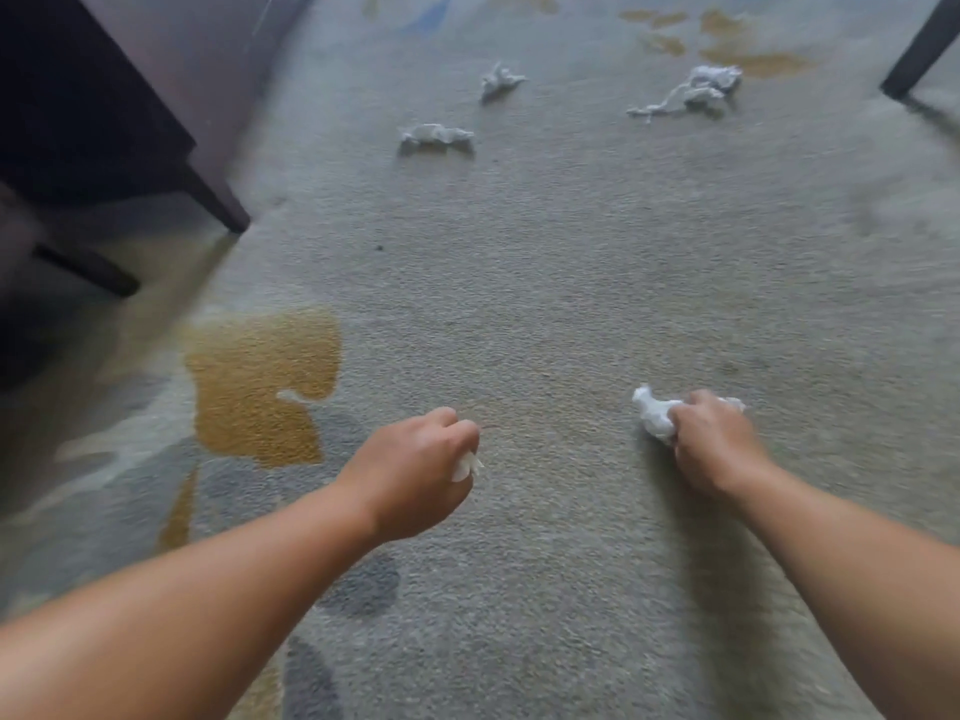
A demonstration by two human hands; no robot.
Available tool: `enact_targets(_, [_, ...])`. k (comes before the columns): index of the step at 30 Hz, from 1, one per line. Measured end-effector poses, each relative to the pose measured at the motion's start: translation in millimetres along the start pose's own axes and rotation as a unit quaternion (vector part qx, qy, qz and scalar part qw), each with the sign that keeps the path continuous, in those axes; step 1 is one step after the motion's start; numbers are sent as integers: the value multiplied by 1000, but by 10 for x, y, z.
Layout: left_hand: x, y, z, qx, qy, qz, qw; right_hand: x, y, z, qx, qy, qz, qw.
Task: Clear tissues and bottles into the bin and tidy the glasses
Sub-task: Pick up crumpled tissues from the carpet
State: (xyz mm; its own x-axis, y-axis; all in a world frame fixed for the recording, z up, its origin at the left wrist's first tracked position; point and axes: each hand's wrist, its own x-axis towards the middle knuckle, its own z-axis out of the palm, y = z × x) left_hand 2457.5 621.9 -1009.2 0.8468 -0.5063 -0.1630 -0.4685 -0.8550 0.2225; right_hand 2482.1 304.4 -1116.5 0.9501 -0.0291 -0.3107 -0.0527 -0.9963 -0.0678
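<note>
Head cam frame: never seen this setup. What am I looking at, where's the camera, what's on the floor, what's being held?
There is no robot here. A person wears one wide-angle camera on the head, looking forward and down, so the two bare forearms reaching in from the bottom are their own.

The surface is a grey carpet with mustard-yellow patches. The left hand is closed on a small tissue scrap that pokes out below the fingers. The right hand grips a crumpled white tissue down at the carpet.

Farther off, three more crumpled tissues lie loose: a near one, one beyond it, and a larger stringy clump to the right. Dark furniture legs stand at the left. No bin, bottles or glasses show.
</note>
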Motion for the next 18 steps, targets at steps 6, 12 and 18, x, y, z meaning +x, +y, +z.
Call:
enact_targets(6, [-36,-3,-274,7,10,-14,1000,-213,-476,-385,107,25,-52,993])
enact_targets(12, [-104,76,-1153,11,9,-40,999,-560,-1164,-1435,199,56,-130,970])
enact_targets(18, [-301,237,-2606,11,15,-74,997,-1133,-1527,-3016,230,81,-142,959])
